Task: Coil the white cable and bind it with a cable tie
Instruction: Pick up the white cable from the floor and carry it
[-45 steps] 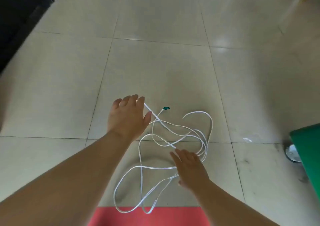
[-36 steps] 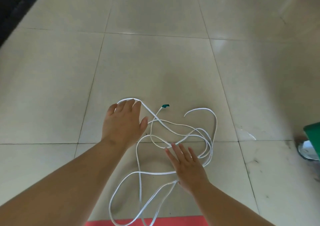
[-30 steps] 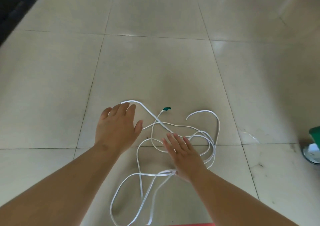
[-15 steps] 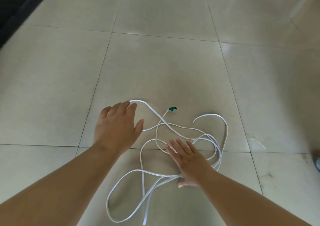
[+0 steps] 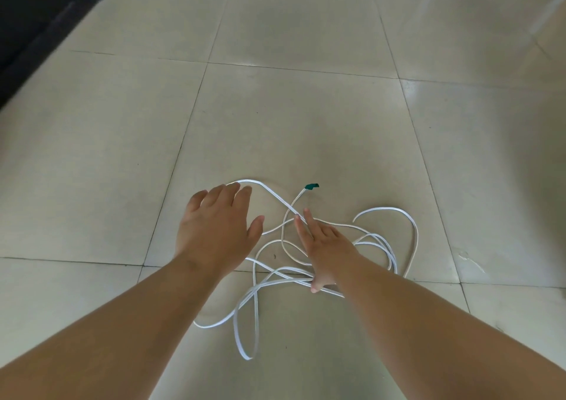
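Note:
A long white cable (image 5: 412,225) lies in loose tangled loops on the tiled floor, with a green-tipped end (image 5: 312,186) pointing away from me. My left hand (image 5: 216,228) hovers palm down over the cable's far left bend, fingers straight and spread. My right hand (image 5: 323,243) lies flat across the middle of the loops, fingers straight and reaching toward the crossing near the green tip. Strands run under its palm and thumb. No cable tie is in view.
Beige floor tiles (image 5: 92,154) spread all around. A dark strip (image 5: 36,16) runs along the far left corner. A faint white scuff (image 5: 468,257) marks the tile right of the cable.
My right hand has slid forward across the loops toward the green-tipped end, dragging the near loops closer together. My left hand stays over the left bend. The view has shifted slightly.

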